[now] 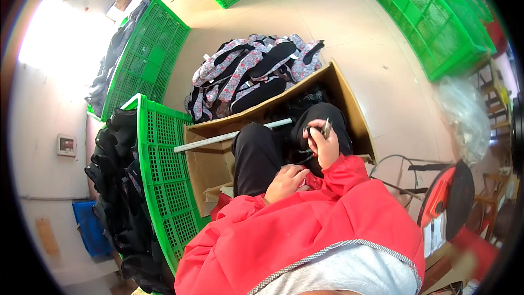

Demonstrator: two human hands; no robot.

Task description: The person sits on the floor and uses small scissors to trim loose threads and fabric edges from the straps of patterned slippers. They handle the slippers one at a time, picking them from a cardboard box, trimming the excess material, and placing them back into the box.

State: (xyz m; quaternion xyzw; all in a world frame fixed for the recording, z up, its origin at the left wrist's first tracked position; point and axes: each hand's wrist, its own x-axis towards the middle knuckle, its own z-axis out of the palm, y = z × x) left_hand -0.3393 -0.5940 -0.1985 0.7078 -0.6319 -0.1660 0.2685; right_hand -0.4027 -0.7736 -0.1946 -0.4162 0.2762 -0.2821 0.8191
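My right hand (325,146) is raised over my right knee, its fingers closed round a small pointed metal tool (327,127) that looks like thread snips. Lower down, my left hand (286,182) rests at my lap against the red garment, its fingers curled. Whatever those fingers hold, if anything, is hidden. A thin dark cord-like strip shows just below the right hand. Both my knees are inside an open cardboard box (353,110), where dark material lies at the far end. A long pale ruler-like strip (234,135) lies across the box's left side.
Beyond the box lies a heap of floral and black padded pieces (254,71) on the floor. A green crate (169,180) holding black items stands at my left. More green crates (423,19) stand farther off. At right are a round-seated stool (445,202) and a clear plastic bag (464,114).
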